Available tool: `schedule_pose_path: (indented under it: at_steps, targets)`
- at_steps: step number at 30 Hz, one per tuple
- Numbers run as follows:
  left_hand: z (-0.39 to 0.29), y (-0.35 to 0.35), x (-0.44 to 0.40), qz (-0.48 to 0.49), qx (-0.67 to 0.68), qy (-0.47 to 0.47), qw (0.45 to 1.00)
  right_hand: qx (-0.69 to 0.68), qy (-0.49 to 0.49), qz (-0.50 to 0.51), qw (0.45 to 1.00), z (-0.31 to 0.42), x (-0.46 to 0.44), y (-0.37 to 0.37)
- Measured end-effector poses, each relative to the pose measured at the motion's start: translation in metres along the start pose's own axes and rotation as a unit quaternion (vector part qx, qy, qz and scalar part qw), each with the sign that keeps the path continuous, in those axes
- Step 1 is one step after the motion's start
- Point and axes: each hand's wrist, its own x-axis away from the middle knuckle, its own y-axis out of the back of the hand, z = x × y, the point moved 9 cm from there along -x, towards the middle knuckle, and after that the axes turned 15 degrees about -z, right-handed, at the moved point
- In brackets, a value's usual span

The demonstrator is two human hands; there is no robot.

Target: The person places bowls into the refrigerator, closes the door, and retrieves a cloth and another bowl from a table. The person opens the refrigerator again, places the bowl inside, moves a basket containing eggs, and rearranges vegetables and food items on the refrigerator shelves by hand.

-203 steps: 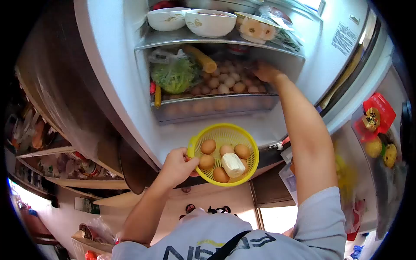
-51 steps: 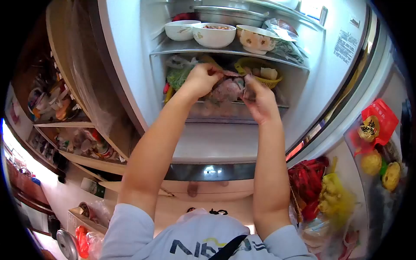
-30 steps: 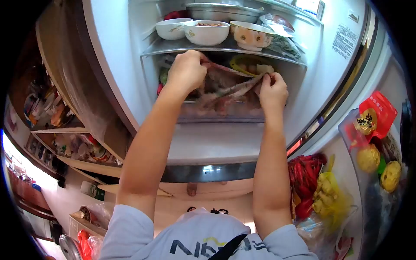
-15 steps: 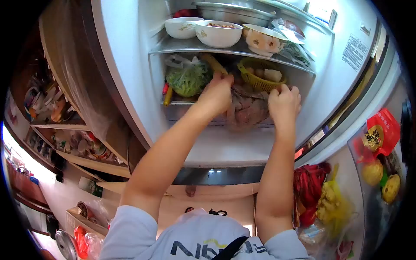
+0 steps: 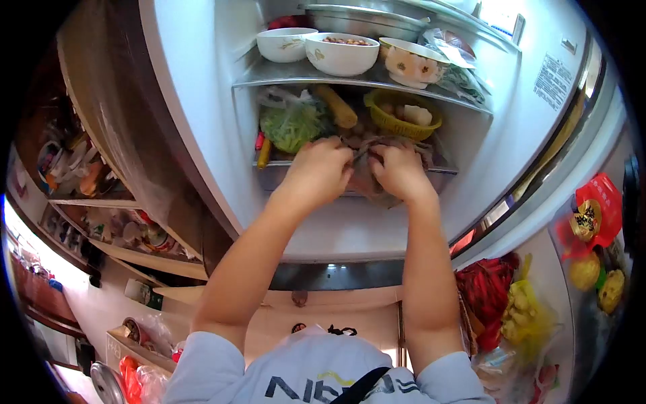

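A crumpled, brownish see-through plastic bag (image 5: 369,183) hangs over the front edge of the lower fridge shelf. My left hand (image 5: 316,170) has its fingers curled at the bag's left side; its fingertips are partly hidden. On the other side, my right hand (image 5: 402,174) is closed on the bag's gathered plastic. Just behind the hands is a yellow plastic basket (image 5: 397,128) holding roundish items and a white piece. Left of it lie a long yellow item (image 5: 338,108) and a clear bag of green vegetables (image 5: 291,129).
The upper shelf (image 5: 363,81) carries two white bowls, a flowered bowl (image 5: 412,64) and a metal basin (image 5: 367,23). At the right hang red and yellow bags (image 5: 523,313) and a red packet (image 5: 599,207). An open wooden cabinet (image 5: 121,202) with cluttered shelves stands at the left.
Both hands have come closer together, the right one moving left and down from beside the basket. The bag is now bunched between them, and the yellow item's end shows clear of my left hand.
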Motion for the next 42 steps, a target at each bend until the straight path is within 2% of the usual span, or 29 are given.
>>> schedule_pose_path:
  at_steps: [2, 5, 8, 12, 14, 15, 17, 21, 23, 26, 29, 32, 35, 39, 42]
  targets:
    - [0.013, 0.017, -0.011, -0.02, 0.029, 0.062, 0.997, -0.105, 0.039, -0.005, 0.994, -0.002, 0.006, 0.005]
    - [0.033, 0.038, -0.033, -0.062, -0.031, 0.096, 0.993, 0.078, -0.061, -0.175, 0.98, -0.004, 0.026, 0.041]
    - [0.054, 0.039, -0.054, -0.145, -0.094, 0.072, 0.982, 0.067, -0.046, -0.194, 0.978, 0.008, 0.03, 0.026]
    - [0.066, 0.0, -0.085, -0.018, -0.153, 0.127, 0.98, -0.04, 0.025, -0.138, 0.989, 0.035, 0.022, 0.007]
    - [0.058, -0.02, -0.095, -0.014, -0.16, 0.003, 0.987, -0.078, 0.031, -0.125, 0.989, 0.04, 0.02, 0.011]
    - [0.047, -0.024, -0.098, -0.013, -0.164, -0.06, 0.985, -0.053, 0.035, -0.151, 0.987, 0.038, 0.021, 0.015]
    - [0.041, -0.03, -0.102, -0.017, -0.185, -0.089, 0.979, -0.003, 0.042, -0.2, 0.979, 0.029, 0.025, 0.021]
    - [0.033, -0.056, -0.103, 0.052, -0.225, -0.193, 0.954, 0.028, -0.041, -0.106, 0.993, 0.003, 0.016, 0.019]
    - [0.028, -0.062, -0.107, 0.041, -0.222, -0.211, 0.951, 0.065, -0.081, -0.062, 0.993, -0.007, 0.016, 0.022]
    - [0.029, -0.075, -0.111, 0.057, -0.248, -0.232, 0.939, 0.076, -0.124, -0.053, 0.988, -0.022, 0.018, 0.038]
    - [0.026, -0.078, -0.104, 0.038, -0.248, -0.266, 0.931, 0.125, -0.108, -0.072, 0.984, -0.027, 0.02, 0.048]
    - [0.024, -0.079, -0.1, 0.022, -0.254, -0.267, 0.929, 0.107, -0.02, -0.115, 0.987, -0.013, 0.019, 0.034]
    - [0.026, -0.082, -0.099, 0.029, -0.269, -0.259, 0.927, -0.019, 0.051, -0.116, 0.992, 0.014, 0.016, 0.024]
    - [0.031, -0.087, -0.108, 0.095, -0.284, -0.243, 0.923, -0.052, 0.046, -0.077, 0.995, 0.022, -0.006, -0.008]
    - [0.021, -0.069, -0.11, 0.016, -0.256, -0.295, 0.921, -0.019, 0.005, -0.034, 0.999, 0.022, -0.015, -0.012]
